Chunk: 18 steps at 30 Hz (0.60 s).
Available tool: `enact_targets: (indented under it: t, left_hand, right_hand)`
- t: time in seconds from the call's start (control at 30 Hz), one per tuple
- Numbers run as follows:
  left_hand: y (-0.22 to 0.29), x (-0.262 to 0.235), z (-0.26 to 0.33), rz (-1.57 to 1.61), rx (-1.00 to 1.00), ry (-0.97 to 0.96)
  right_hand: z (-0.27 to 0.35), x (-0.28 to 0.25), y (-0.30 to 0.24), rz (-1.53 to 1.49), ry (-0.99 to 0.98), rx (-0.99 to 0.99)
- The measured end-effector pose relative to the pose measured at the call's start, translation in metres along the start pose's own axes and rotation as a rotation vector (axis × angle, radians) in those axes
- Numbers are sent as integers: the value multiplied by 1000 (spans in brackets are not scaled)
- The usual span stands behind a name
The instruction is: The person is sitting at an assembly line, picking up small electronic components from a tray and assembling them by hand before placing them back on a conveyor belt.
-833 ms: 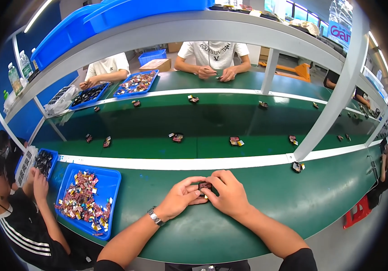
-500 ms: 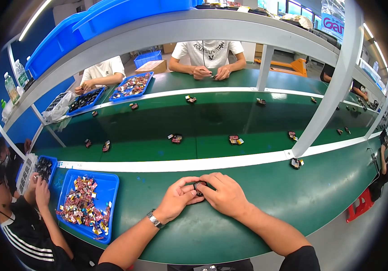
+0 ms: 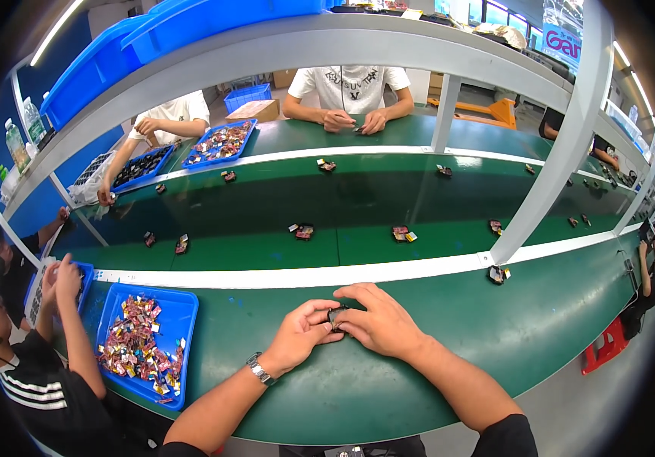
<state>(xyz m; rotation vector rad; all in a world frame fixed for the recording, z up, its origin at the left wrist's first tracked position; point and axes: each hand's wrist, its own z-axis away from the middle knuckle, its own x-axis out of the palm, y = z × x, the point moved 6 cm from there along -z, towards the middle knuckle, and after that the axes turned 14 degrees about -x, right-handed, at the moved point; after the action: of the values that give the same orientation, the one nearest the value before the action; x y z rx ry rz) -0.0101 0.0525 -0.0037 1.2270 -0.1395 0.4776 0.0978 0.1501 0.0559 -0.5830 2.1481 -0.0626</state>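
Boards (image 3: pixel 133 331) heap in the blue tray (image 3: pixel 181 305). The left hand (image 3: pixel 299 330) pinches a black case (image 3: pixel 335 314) over the table (image 3: pixel 327 404), greyish face now showing instead of reddish, so apparently flipped; the half-curled right hand (image 3: pixel 377 324) grips it too.

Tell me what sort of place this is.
Probably a factory assembly line: small assemblies sit spaced along a long green belt, a blue tray of loose components stands on the near worktable, and co-workers work on both sides.

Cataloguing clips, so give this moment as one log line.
left hand: holds dark part | right hand: touches same part | leftward: blue tray
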Motion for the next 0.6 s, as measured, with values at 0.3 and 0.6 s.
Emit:
enact_targets:
  t: [0.3,0.6]
  left_hand:
    - [3,4,2,-77,51,-64]
    - [1,2,2,-82,-6,-42]
  right_hand:
    - [2,2,1,-72,40,103]
    - [1,-3,-4,-213,22,100]
